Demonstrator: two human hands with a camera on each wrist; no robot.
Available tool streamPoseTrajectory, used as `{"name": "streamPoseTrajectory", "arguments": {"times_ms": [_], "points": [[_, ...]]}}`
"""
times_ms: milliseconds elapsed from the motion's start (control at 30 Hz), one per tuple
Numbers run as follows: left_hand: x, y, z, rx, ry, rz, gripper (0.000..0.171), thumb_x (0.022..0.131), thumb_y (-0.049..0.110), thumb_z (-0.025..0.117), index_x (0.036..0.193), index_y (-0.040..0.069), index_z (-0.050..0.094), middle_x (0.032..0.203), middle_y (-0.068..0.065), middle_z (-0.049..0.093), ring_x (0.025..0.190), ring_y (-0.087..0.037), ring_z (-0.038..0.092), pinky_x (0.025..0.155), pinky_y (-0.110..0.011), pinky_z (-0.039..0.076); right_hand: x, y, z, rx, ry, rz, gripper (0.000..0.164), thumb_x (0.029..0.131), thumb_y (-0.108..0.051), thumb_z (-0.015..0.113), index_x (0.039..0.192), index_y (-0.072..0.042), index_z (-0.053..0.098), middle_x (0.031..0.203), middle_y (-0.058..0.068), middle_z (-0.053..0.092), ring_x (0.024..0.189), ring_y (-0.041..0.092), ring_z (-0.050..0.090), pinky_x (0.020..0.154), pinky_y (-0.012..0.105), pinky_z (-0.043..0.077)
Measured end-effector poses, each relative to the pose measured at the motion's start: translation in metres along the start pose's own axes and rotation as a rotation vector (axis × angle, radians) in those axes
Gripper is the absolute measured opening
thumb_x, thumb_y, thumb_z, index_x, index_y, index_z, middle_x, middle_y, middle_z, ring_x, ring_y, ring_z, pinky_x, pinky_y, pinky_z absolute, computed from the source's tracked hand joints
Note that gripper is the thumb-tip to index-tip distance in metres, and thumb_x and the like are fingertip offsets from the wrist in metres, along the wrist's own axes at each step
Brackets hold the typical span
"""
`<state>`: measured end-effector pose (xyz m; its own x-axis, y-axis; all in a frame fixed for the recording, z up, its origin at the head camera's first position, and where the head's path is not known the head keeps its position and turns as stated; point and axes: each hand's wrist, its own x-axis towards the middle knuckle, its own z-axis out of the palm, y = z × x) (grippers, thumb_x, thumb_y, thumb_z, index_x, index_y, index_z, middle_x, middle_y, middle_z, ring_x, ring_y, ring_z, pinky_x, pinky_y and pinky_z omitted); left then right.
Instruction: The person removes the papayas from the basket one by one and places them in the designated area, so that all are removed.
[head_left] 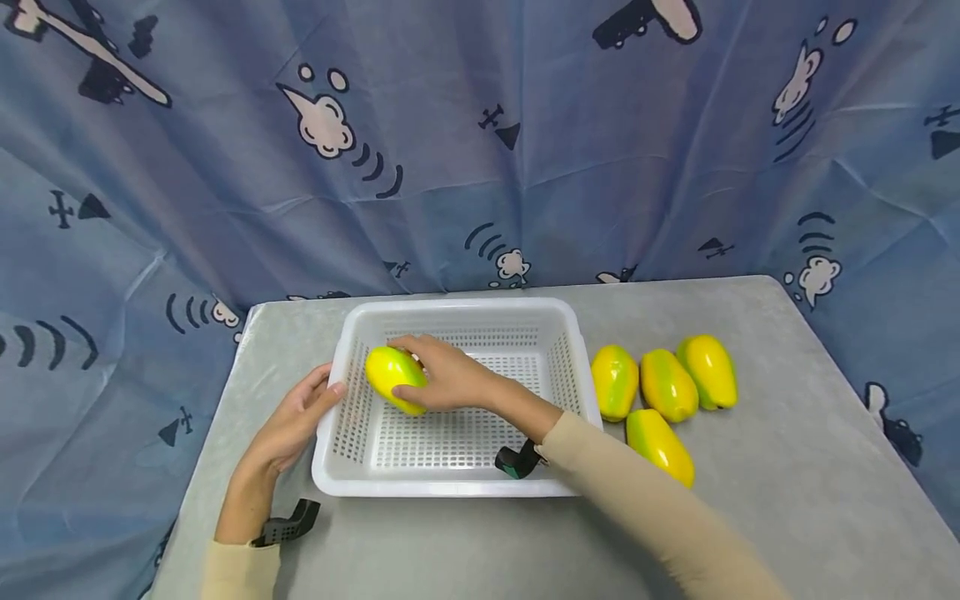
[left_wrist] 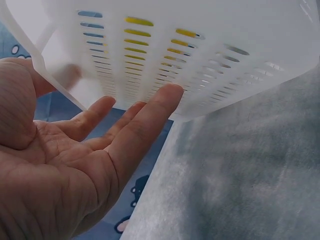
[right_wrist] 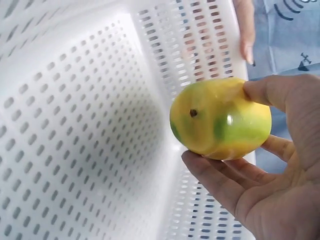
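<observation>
A white plastic basket [head_left: 457, 490] with slotted walls lies on the table. Over its left part my right hand [head_left: 452, 372] grips a yellow-green papaya [head_left: 390, 371], thumb on one side and fingers on the other. In the right wrist view the papaya [right_wrist: 220, 120] shows its dark stem spot, with the basket floor [right_wrist: 85, 135] below and beside it. My left hand [head_left: 296, 417] holds the basket's left rim, thumb over the edge. From the left wrist, the fingers [left_wrist: 142, 125] of that hand reach along the outer wall [left_wrist: 200, 65].
Several more papayas [head_left: 667, 385] lie close together on the grey table [head_left: 795, 467], just right of the basket. One sits nearer the front, beside the basket's right wall. A blue patterned curtain [head_left: 435, 225] hangs behind the table and down both sides.
</observation>
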<state>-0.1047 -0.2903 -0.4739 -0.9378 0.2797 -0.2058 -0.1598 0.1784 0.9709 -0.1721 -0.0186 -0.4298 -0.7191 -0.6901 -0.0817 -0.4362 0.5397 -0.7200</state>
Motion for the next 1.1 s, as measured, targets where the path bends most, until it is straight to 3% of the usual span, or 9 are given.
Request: {"name": "streamPoseTrajectory", "arguments": {"times_ms": [267, 467, 733, 1100], "points": [[0.002, 0.0, 0.0, 0.001, 0.007, -0.001, 0.061, 0.114, 0.029, 0.048, 0.164, 0.003, 0.024, 0.153, -0.036, 0.046, 0.11, -0.017, 0.072, 0.087, -0.04, 0.066, -0.005, -0.003, -0.015, 0.053, 0.019, -0.047, 0.071, 0.097, -0.025, 0.076, 0.159, -0.01, 0.045, 0.155, 0.011, 0.056, 0.133, 0.027, 0.06, 0.112, 0.047, 0.056], [0.002, 0.001, -0.001, 0.002, 0.005, -0.002, 0.062, 0.114, 0.03, 0.048, 0.164, 0.003, 0.024, 0.152, -0.036, 0.045, 0.11, -0.018, 0.072, 0.087, -0.039, 0.066, -0.014, -0.008, -0.025, 0.063, 0.041, -0.032, 0.069, 0.097, -0.025, 0.076, 0.158, -0.013, 0.047, 0.154, 0.01, 0.057, 0.129, 0.027, 0.06, 0.11, 0.048, 0.056], [0.001, 0.0, -0.002, -0.015, -0.004, -0.002, 0.06, 0.115, 0.028, 0.047, 0.164, 0.003, 0.025, 0.151, -0.035, 0.047, 0.109, -0.019, 0.073, 0.086, -0.042, 0.066, -0.027, -0.013, -0.033, 0.032, 0.054, -0.02, 0.068, 0.096, -0.029, 0.078, 0.158, -0.02, 0.048, 0.152, 0.007, 0.058, 0.127, 0.023, 0.06, 0.098, 0.04, 0.06], [0.002, 0.001, -0.002, -0.016, 0.006, -0.023, 0.061, 0.114, 0.029, 0.048, 0.165, 0.004, 0.024, 0.153, -0.034, 0.047, 0.11, -0.018, 0.073, 0.087, -0.04, 0.066, -0.048, -0.02, -0.041, 0.029, 0.055, -0.04, 0.07, 0.096, -0.028, 0.078, 0.158, -0.022, 0.048, 0.155, 0.006, 0.055, 0.125, 0.022, 0.06, 0.092, 0.038, 0.064]]}}
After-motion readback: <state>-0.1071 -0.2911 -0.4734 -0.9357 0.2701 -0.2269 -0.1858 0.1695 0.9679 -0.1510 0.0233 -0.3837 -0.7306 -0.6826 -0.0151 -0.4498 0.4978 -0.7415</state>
